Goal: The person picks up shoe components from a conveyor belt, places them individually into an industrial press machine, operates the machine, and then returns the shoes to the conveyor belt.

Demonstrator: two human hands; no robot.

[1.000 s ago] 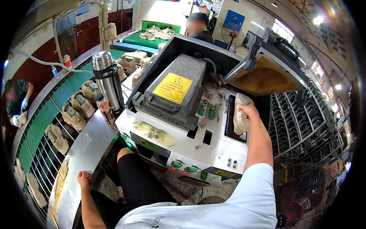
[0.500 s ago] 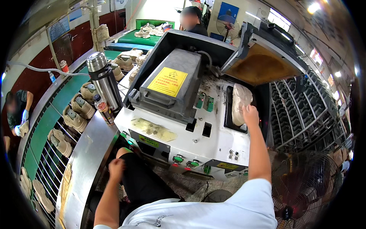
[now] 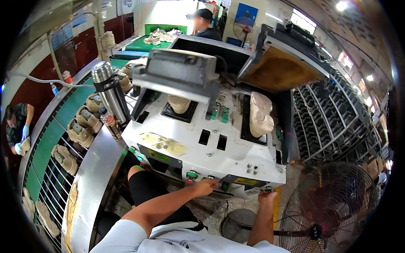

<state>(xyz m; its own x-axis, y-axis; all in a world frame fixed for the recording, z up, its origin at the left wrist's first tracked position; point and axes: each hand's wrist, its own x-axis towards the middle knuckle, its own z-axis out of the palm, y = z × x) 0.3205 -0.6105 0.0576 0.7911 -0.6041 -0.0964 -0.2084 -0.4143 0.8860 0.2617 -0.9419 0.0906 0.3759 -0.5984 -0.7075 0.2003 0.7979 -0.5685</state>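
Observation:
My left hand point(image 3: 206, 187) is at the front panel of a white press machine point(image 3: 198, 158), beside its green push buttons point(image 3: 192, 175); its fingers are blurred. My right hand point(image 3: 267, 196) has its fingers curled at a green button point(image 3: 266, 189) on the panel's right corner. On the machine's right black pad lies a beige shoe point(image 3: 260, 113), sole up, under a raised lid point(image 3: 283, 62). A second beige shoe point(image 3: 179, 104) shows on the left pad point(image 3: 188, 116), partly hidden by the half-raised grey left lid point(image 3: 179, 69).
Left stands a roller conveyor point(image 3: 48, 185) carrying several beige shoes. A steel flask point(image 3: 112, 92) and a bottle point(image 3: 110, 124) stand beside the machine. At right are a floor fan point(image 3: 329, 211) and a black rack point(image 3: 333, 118). Co-workers are at far left and behind.
My right hand has left the shoe and come down to the front panel. My left hand has moved right to the panel. The left lid has swung up, uncovering a shoe.

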